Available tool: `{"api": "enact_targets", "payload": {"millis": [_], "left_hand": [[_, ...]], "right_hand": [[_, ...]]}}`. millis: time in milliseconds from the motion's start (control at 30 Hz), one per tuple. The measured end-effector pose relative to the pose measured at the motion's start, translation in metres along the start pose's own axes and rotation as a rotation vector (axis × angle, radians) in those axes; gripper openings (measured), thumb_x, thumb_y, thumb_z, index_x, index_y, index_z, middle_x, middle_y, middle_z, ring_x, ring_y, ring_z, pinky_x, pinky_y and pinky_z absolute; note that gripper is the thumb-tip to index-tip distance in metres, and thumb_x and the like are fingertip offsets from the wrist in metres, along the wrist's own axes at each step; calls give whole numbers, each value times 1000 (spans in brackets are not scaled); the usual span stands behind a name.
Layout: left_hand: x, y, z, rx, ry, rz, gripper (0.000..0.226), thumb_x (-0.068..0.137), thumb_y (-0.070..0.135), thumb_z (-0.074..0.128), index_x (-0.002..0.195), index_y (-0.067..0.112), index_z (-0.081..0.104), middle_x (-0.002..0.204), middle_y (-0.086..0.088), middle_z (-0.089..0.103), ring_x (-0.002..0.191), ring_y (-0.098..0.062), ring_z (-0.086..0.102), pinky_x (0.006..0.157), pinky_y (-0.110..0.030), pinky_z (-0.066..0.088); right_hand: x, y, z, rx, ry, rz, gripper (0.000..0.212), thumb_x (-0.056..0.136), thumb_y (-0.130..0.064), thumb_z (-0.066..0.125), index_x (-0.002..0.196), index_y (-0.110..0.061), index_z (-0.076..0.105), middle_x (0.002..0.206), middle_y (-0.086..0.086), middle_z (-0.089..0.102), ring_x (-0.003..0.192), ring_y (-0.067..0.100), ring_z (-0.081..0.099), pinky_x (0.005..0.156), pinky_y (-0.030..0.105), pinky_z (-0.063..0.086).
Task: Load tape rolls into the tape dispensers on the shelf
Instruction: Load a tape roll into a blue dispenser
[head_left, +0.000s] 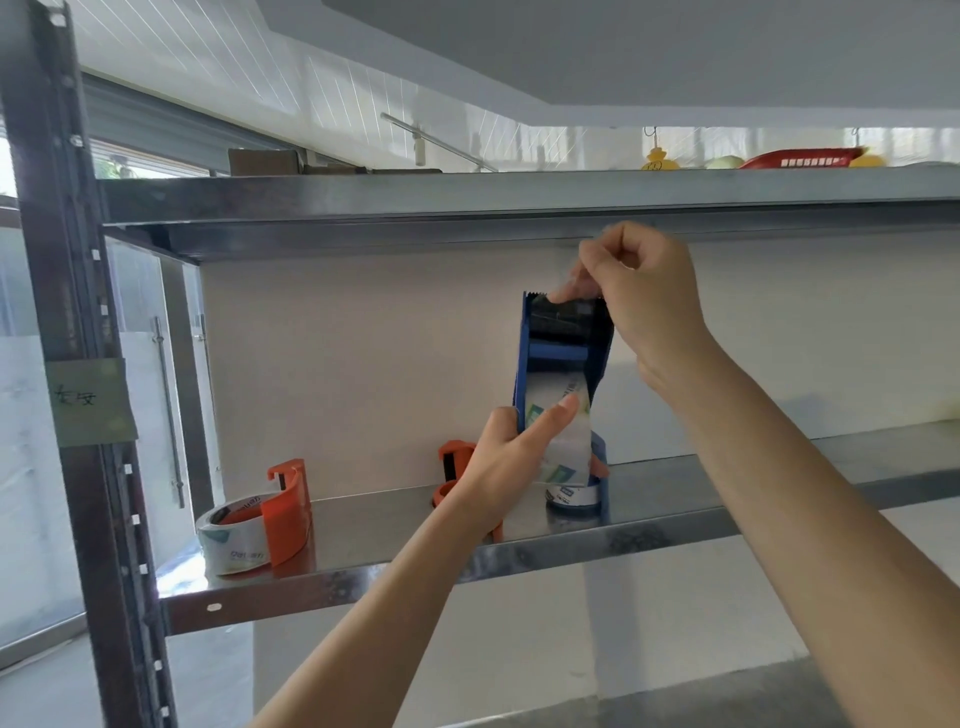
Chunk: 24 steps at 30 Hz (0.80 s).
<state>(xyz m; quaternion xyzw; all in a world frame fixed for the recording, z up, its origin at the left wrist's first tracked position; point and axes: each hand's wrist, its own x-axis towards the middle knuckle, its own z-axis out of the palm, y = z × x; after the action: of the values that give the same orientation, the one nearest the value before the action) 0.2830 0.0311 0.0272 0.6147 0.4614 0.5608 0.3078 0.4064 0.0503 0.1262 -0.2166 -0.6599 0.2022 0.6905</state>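
Your left hand (498, 467) is wrapped around the lower half of the blue plastic tape dispenser (563, 343), holding it upright in the air. Its index finger lies flat across the clear printed tape roll (558, 410) already sitting inside the dispenser. Your right hand (644, 291) is at the top of that dispenser, right by the toothed cutter. It's pinching what looks like the loose tape end (569, 291), though the film is too clear to be sure.

Handling-wise, I'd guess the whole thing is light and the plastic frame is stiff, so grabbing the side walls like you're doing is the way to go. The roll probably spins freely, so that finger on it makes a good brake. The film looks thin and sticky and will likely fold onto itself, so hold it by the very tip and stay off those teeth.

Just below the blue dispenser, the grey metal shelf (675, 525) has another blue dispenser with a roll (574, 496). Well off to its left sits an orange plastic dispenser (283, 514), already loaded.
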Motion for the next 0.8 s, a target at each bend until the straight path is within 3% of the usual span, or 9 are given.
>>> {"api": "enact_targets", "payload": {"millis": [133, 233, 367, 467, 600, 700, 800], "left_hand": [[1, 0, -5, 36, 27, -26, 58, 62, 67, 63, 94, 25, 39, 115, -12, 57, 109, -28, 57, 97, -47, 47], [6, -4, -8, 56, 40, -40, 43, 82, 53, 61, 99, 21, 39, 109, -7, 53, 105, -22, 54, 93, -40, 47], [11, -4, -11, 34, 109, -28, 41, 85, 46, 60, 106, 19, 38, 95, 1, 51, 88, -12, 53, 81, -31, 48], [9, -1, -11, 26, 167, 6, 34, 81, 43, 66, 88, 23, 39, 86, 2, 53, 78, -9, 55, 74, -25, 51], [5, -2, -14, 32, 135, 19, 54, 62, 51, 76, 92, 20, 43, 80, -4, 68, 76, -15, 65, 85, -37, 56], [4, -8, -17, 73, 101, 48, 39, 76, 36, 73, 89, 16, 43, 58, 9, 70, 61, -4, 68, 86, -35, 55], [3, -14, -20, 71, 109, 58, 32, 81, 30, 71, 85, 17, 42, 57, 8, 70, 63, -6, 68, 86, -33, 52]], "right_hand": [[1, -1, 0, 11, -21, 2, 16, 95, -11, 52, 85, -1, 59, 83, 18, 68, 62, 13, 72, 80, 22, 54], [-1, 1, -1, 45, -53, 36, 15, 94, -10, 53, 83, -3, 60, 80, 12, 63, 63, 15, 72, 88, 30, 54], [-1, 3, -2, 126, -85, 76, 16, 94, -9, 55, 79, -8, 60, 77, 6, 63, 69, 21, 74, 91, 38, 54], [0, 2, -3, 156, -110, 85, 15, 94, -10, 55, 80, -8, 62, 76, 3, 64, 72, 22, 74, 88, 34, 55], [0, 1, 1, 142, -129, 75, 16, 94, -10, 56, 79, -10, 62, 79, 6, 67, 74, 21, 74, 77, 32, 57], [-4, 3, 6, 144, -135, 103, 17, 94, -11, 57, 78, -11, 62, 81, 9, 69, 73, 22, 74, 74, 33, 60], [-9, 6, 12, 208, -153, 152, 16, 94, -10, 57, 79, -10, 62, 84, 10, 69, 73, 24, 74, 73, 35, 61]]}}
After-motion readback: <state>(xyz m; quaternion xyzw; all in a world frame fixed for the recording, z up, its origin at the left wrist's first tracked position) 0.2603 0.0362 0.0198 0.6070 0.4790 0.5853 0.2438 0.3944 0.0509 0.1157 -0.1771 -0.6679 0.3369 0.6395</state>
